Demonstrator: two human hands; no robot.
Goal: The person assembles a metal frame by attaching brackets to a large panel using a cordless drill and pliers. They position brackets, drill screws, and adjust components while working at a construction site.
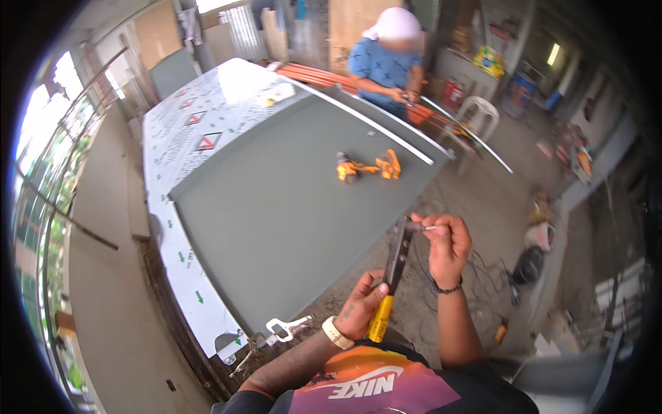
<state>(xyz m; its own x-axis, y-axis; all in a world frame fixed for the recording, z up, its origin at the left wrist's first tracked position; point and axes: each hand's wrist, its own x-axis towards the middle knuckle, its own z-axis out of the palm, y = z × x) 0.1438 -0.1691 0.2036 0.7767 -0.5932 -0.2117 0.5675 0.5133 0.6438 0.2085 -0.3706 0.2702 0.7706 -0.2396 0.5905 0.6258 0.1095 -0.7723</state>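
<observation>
My left hand (358, 309) is closed around a hand riveter (398, 259) with dark arms and a yellow grip, held upright in front of my chest. At its upper end my right hand (448, 252) pinches a thin metal pin (429, 228), which looks like a rivet, against or very near the riveter's head. Both hands are just off the near edge of a large grey panel (276, 214) with raised edges. On that panel an orange and black cordless drill (348, 168) lies on its side.
Printed protective film (196, 114) covers the sheet along the panel's left and far side. A locking clamp (286, 329) grips the near corner. Across the panel stands another person (386, 65), handling something small. A white chair (480, 114) and cables (483, 272) are to the right.
</observation>
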